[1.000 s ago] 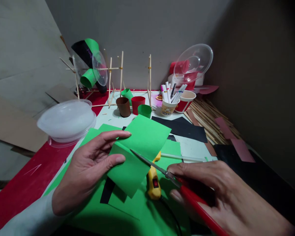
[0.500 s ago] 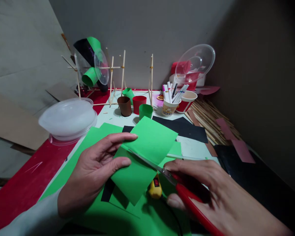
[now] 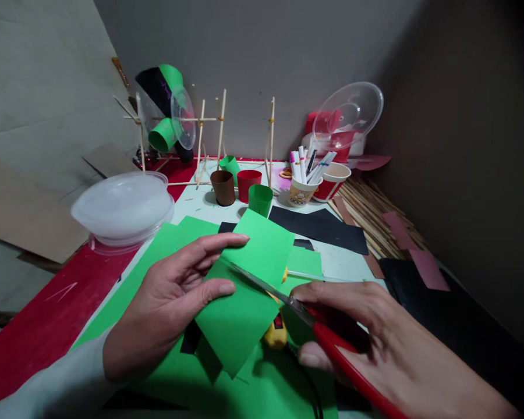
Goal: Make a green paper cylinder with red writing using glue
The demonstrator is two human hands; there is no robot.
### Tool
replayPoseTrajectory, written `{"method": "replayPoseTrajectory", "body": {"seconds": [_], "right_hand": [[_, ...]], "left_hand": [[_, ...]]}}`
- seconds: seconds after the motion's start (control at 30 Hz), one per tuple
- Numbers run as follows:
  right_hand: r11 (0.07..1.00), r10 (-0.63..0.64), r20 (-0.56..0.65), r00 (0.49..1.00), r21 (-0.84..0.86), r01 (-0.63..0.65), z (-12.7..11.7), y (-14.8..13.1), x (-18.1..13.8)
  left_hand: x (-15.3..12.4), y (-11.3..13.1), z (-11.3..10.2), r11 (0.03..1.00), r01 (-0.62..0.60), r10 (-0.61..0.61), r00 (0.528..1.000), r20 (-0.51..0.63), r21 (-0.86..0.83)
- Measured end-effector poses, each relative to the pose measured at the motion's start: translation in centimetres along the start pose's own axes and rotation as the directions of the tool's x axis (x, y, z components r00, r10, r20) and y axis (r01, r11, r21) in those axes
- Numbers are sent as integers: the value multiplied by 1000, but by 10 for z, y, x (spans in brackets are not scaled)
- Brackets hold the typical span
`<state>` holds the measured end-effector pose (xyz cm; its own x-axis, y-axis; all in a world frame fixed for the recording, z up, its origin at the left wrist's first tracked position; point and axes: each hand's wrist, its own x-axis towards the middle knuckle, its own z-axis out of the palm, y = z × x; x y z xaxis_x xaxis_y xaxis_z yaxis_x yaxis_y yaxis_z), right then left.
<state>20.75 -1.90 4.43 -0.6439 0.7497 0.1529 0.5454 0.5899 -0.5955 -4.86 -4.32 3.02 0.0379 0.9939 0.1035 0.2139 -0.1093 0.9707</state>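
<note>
The left hand [image 3: 166,308] pinches a piece of green paper [image 3: 244,291] between thumb and fingers, lifted off the bench [image 3: 39,326] so the blades can pass on both sides of it. The right hand [image 3: 375,343] grips red-handled scissors [image 3: 305,317], blades partly into the paper from its right edge. Under them lie larger green sheets [image 3: 166,244] and a yellow glue gun [image 3: 276,333], near at hand. Far back stand small paper cups [image 3: 242,186], a cup of markers [image 3: 300,189] and a stick frame [image 3: 220,139]; a plastic bowl [image 3: 122,206] sits to the left.
</note>
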Motion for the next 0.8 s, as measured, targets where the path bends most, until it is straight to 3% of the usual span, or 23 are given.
{"method": "replayPoseTrajectory", "body": {"seconds": [0.33,0.57,0.8], "right_hand": [[997,26,48,998,75,-30,1,-4,1],[999,-5,-6,1000,49,5,5,-5,0],[999,-15,-4,1000,41,15,9,-1,-2]], "left_hand": [[1,4,-1,993,-10,1,997,74,121],[0,1,-4,985,-67,46,991,129,158],[2,-1,-3,995,0,-17,985,172,101]]}}
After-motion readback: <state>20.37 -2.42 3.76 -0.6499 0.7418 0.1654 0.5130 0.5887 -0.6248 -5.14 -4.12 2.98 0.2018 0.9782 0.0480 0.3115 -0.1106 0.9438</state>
